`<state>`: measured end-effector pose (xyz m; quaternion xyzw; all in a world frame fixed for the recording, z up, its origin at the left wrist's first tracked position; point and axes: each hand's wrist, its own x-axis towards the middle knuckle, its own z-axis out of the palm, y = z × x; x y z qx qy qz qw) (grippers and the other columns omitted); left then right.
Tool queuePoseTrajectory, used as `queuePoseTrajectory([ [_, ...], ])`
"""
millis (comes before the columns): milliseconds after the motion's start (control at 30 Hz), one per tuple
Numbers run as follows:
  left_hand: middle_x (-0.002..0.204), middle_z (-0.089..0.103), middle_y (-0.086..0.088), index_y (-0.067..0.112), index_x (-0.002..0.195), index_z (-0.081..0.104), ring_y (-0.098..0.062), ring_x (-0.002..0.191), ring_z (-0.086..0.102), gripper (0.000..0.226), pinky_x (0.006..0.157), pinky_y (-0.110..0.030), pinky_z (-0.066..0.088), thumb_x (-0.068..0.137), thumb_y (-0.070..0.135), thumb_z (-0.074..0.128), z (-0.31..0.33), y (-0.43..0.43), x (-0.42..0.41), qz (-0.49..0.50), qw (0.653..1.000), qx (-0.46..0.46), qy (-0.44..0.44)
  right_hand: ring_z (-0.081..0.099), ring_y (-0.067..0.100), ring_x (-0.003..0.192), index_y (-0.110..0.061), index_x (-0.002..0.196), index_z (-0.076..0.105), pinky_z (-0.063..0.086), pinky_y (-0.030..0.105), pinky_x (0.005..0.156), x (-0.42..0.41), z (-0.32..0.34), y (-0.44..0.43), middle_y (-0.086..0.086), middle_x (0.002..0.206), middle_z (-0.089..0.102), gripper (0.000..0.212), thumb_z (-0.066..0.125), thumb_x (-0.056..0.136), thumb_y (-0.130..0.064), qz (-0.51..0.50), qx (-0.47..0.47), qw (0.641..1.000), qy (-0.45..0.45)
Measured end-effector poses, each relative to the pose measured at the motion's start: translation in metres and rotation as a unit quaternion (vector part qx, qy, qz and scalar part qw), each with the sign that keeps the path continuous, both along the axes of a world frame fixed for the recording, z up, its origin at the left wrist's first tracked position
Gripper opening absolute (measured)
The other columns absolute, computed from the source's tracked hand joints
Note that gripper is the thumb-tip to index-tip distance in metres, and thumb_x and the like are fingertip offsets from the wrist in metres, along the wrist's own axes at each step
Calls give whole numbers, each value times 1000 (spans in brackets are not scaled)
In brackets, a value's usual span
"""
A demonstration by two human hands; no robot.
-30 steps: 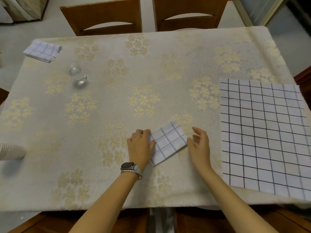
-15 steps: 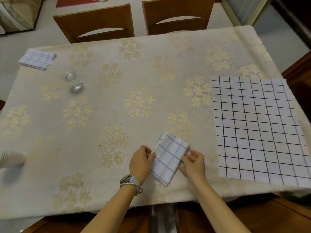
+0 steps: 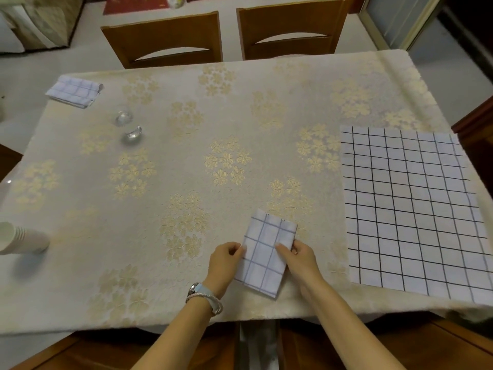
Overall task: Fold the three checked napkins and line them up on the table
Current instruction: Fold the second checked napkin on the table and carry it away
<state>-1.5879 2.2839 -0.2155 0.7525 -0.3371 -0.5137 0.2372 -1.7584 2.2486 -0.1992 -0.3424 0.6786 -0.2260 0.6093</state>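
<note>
A small folded checked napkin is near the table's front edge, held from both sides. My left hand grips its left edge, with a watch on that wrist. My right hand pinches its right edge, thumb on top. A large checked napkin lies spread flat at the right side of the table. Another folded checked napkin rests at the far left corner.
The table carries a cream cloth with gold flowers. Two small clear glass pieces sit at the left. A stack of white paper cups lies at the left edge. Two wooden chairs stand behind the table.
Both hands have closed on the small folded napkin and turned it lengthwise, drawing it slightly toward the front edge. The other two napkins have not moved.
</note>
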Motion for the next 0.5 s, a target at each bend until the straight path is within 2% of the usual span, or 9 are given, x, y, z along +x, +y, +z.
queuePoseTrajectory([
  [167,86,66,-2,7,89,66,-13,78,58,28,66,-22,41,99,30,51,25,8,2,53,997,-8,63,67,21,94,-21,98,62,58,36,80,1,10,-7,5,104,69,6,65,92,-21,21,-9,999,-22],
  [233,97,66,-1,12,99,64,-14,87,60,24,69,-23,43,98,32,52,34,10,4,71,993,-4,89,67,19,91,-23,94,62,58,34,76,3,18,-10,3,101,70,5,66,91,-21,22,-11,999,-41],
  [333,112,66,-2,18,116,60,-19,102,64,29,79,-31,54,97,38,53,44,13,6,100,981,4,168,68,17,88,-23,98,63,57,28,66,7,30,-14,1,100,71,9,68,90,-24,40,-14,997,-59],
  [433,111,71,-5,17,117,62,-22,101,69,29,86,-37,58,96,36,56,53,19,7,131,962,-12,240,70,20,92,-23,104,64,59,33,70,13,42,-15,2,103,72,17,70,88,-29,77,-19,995,-62],
  [500,107,73,-5,16,113,65,-22,98,71,25,87,-41,58,96,33,56,62,24,9,151,963,-38,222,70,21,94,-24,107,64,60,37,76,18,52,-13,2,104,72,21,70,88,-31,106,-25,992,-60],
])
